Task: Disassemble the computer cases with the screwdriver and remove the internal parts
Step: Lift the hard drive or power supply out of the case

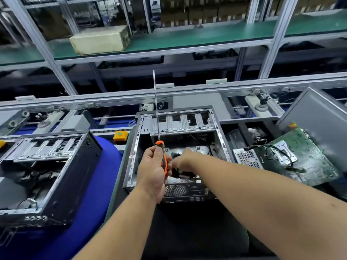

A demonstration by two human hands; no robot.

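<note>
A second case [47,166] lies at left. The left hand [154,169] grips the screwdriver [161,152], shaft upright and clear. The right hand [183,159] reaches into the open case [178,147], its fingers hidden; best free cables before pulling.

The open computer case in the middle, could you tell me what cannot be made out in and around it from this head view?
- Right hand: its fingers reach down into the computer case; blur and the left hand hide whether they hold anything.
- Case floor: dark and blurred, parts unidentifiable.
- Screwdriver: tip too thin to tell its type.
- Second case: cut off by the left edge.
- Circuit board: components blurred.
</note>
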